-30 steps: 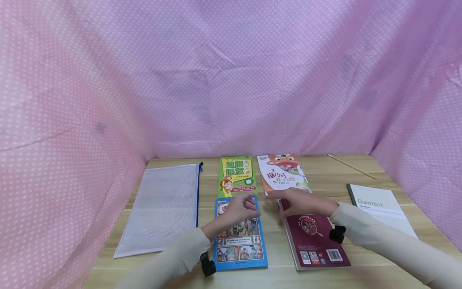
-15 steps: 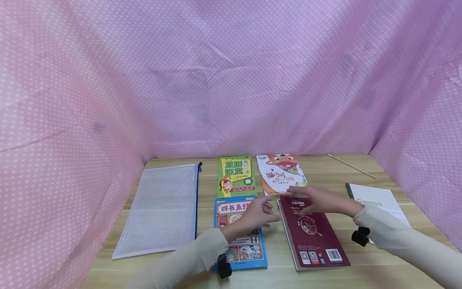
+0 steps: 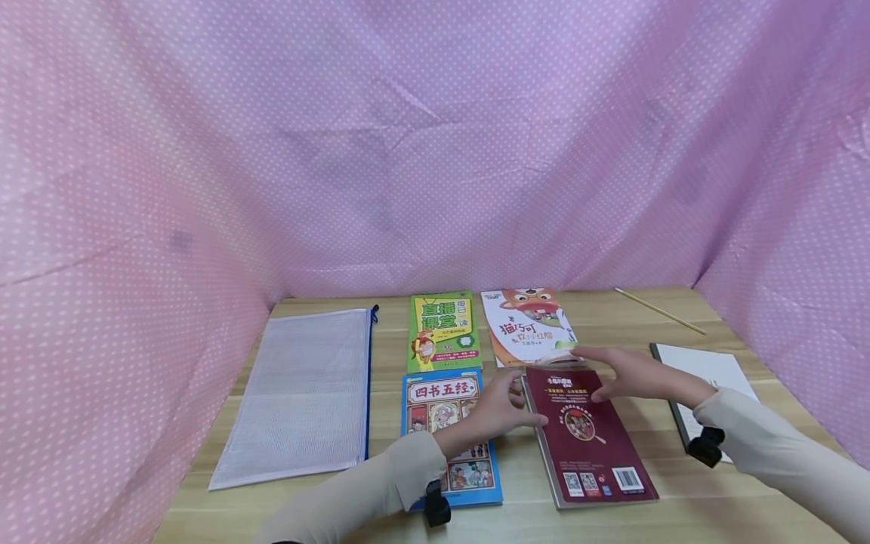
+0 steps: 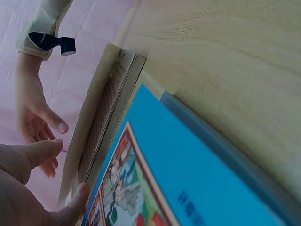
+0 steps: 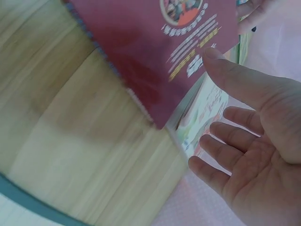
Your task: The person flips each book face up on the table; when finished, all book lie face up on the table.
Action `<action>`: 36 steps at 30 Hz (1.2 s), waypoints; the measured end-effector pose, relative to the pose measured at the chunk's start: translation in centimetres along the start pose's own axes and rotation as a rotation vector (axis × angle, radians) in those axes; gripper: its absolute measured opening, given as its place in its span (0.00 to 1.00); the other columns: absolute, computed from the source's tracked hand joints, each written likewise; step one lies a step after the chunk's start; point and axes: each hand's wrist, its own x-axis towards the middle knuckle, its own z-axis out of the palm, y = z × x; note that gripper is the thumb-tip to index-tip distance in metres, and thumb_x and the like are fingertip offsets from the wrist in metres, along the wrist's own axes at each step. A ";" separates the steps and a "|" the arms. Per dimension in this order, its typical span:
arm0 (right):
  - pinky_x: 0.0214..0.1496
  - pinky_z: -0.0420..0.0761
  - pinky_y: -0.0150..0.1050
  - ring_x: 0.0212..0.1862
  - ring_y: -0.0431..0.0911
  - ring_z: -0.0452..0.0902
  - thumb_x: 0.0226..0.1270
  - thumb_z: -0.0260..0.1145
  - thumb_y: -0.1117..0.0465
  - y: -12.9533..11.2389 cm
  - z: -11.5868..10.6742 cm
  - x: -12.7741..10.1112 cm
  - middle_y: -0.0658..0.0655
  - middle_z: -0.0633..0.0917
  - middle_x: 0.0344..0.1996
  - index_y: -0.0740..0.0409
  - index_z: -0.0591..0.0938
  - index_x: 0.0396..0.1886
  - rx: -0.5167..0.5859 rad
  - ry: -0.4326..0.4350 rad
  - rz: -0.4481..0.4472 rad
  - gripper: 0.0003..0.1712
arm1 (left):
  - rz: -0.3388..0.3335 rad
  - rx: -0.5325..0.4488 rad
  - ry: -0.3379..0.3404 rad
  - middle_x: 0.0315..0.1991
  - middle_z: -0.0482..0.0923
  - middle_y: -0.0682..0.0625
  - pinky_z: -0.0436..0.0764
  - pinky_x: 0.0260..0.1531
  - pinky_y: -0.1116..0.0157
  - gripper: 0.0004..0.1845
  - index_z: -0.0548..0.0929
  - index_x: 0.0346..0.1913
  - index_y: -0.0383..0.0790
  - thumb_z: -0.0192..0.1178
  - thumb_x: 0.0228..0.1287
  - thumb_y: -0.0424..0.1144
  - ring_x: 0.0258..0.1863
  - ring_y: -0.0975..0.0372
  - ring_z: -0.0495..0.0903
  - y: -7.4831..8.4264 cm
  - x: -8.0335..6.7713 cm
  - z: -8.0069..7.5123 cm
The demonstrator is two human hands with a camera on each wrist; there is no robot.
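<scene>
Both hands have slid right since a moment ago. Left hand (image 3: 499,412), grip relaxed and holding nothing, touches the left edge of the red book (image 3: 587,438) lying on the worktop (image 3: 652,317). Right hand (image 3: 628,374) hovers over its top edge, fingers spread wide.

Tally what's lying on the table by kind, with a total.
Books: 4, green, orange-and-white, blue, maroon
Mesh zip pouches: 1
White notebooks: 1
Thin wooden sticks: 1
Total: 7
</scene>
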 end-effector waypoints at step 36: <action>0.67 0.78 0.54 0.68 0.66 0.71 0.63 0.75 0.50 5.6 2.4 -1.7 0.64 0.76 0.69 0.62 0.68 0.75 0.083 -0.030 -0.110 0.45 | -0.005 -0.017 -0.015 0.52 0.70 0.47 0.81 0.38 0.75 0.57 0.62 0.78 0.37 0.82 0.42 0.27 0.45 0.64 0.73 -0.5 -1.1 1.4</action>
